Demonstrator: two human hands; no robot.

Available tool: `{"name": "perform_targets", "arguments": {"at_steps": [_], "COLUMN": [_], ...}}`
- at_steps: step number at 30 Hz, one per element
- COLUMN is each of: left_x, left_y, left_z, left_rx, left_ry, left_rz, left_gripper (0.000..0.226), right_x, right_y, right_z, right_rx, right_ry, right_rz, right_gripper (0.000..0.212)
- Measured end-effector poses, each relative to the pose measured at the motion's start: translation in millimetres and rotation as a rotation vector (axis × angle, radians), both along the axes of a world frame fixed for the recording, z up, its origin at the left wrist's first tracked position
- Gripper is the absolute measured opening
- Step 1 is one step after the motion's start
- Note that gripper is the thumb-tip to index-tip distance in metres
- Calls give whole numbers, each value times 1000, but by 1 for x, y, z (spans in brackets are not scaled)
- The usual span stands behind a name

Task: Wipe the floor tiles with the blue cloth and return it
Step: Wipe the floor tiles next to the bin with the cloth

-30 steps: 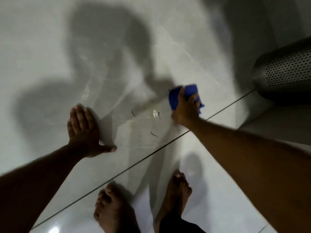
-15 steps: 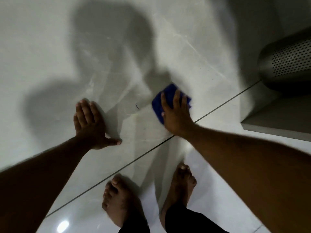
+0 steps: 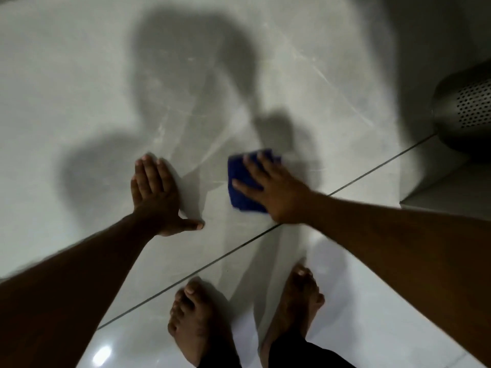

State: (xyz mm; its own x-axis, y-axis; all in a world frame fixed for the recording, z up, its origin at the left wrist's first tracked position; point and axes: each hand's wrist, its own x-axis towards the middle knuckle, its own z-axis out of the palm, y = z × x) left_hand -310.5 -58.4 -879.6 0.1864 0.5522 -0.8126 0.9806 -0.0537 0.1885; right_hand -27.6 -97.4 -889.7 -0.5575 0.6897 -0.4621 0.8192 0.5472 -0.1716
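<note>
A folded blue cloth lies flat on the glossy grey floor tile. My right hand presses down on it with fingers spread over its top, covering its right half. My left hand rests palm down on the same tile a little to the left of the cloth, fingers together and thumb out, holding nothing. A dark grout line runs diagonally just below both hands.
My two bare feet stand on the near tile below the grout line. A perforated metal bin lies at the right edge, above a low pale step. Shadows of my arms and head fall across the tile.
My right hand has slid the cloth leftward and nearer across the tile, from close to the bin toward my left hand. My left hand has stayed planted.
</note>
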Motion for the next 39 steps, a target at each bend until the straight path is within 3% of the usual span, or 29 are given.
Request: {"name": "perform_targets", "arguments": {"at_steps": [3,5,9,13,15,20,22,25,28,29,33,36,39], "left_x": [0,0,-1,-2,-1,2,2,2,2,2,8,9,7], "left_y": [3,3,1,-1,2,44,54,53,52,52,52,53,52], "left_z": [0,-1,-5,0,3,1,-2,-1,2,2,0,0,1], "left_rx": [-1,-6,-12,20,66,219,214,206,229,232,243,248,258], "left_ry": [8,15,8,-29,-39,-36,-36,-34,-47,-48,-35,-33,-44], "left_rz": [1,7,37,35,38,58,58,60,59,58,58,74,67], "left_gripper": [170,170,172,171,174,178,181,181,180,180,181,181,182], "right_x": [-41,-77,-109,-69,-52,-91,-115,-114,-48,-17,32,-22,-47], "right_y": [93,138,109,43,53,171,200,151,69,54,5,-32,-2], "right_z": [-6,-4,-5,4,6,-7,-11,-11,0,0,10,13,8], "right_rx": [65,27,70,0,12,15,-12,61,30,64,56,-35,10], "right_ry": [-10,36,102,66,31,28,56,97,47,-15,-204,-189,-22], "right_rz": [-413,-523,-310,-151,-182,-538,-521,-265,-33,-76,-733,-703,-601], "right_gripper": [86,82,78,84,80,79,80,80,84,85,81,83,92]}}
